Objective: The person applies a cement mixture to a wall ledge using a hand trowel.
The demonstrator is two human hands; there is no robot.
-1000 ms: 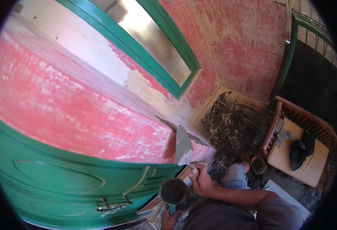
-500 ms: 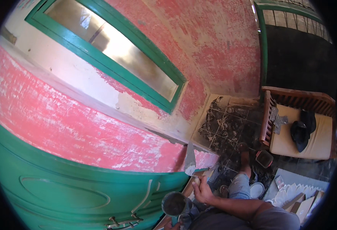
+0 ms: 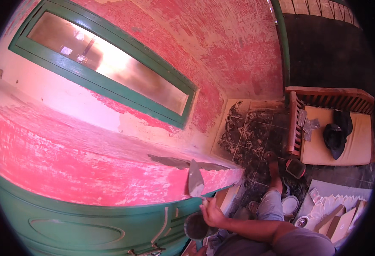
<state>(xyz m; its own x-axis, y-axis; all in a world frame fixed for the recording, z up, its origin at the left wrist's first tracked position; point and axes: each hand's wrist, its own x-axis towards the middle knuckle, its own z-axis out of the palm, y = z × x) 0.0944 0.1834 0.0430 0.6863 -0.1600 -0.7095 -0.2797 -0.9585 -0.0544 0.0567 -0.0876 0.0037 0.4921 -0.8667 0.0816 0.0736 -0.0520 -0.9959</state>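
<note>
My right hand [image 3: 213, 212] is closed around the handle of a pointed trowel [image 3: 195, 181]. The trowel's grey blade lies against the front edge of a pink-painted ledge [image 3: 89, 170], and its tip reaches a patch of wet grey mortar [image 3: 169, 161] on the ledge top. Low in the picture, my left hand [image 3: 196, 251] grips the teal handle of a round dipper [image 3: 195, 226], which looks dark inside. Part of that hand is cut off by the lower edge. Below the ledge are green panelled doors [image 3: 76, 228].
A green-framed window [image 3: 110, 59] sits above the ledge. Right of my leg, a wooden bench [image 3: 339, 145] bears a cushion and a black cap [image 3: 334, 138]. White carved panels [image 3: 317, 213], a small tub [image 3: 295, 168] and a round white lid [image 3: 290, 205] lie on the dirty tiled floor [image 3: 255, 132].
The view has shifted, showing more of the ledge top and its mortar patch. My right hand and the trowel have moved slightly left; the left hand still holds the dipper.
</note>
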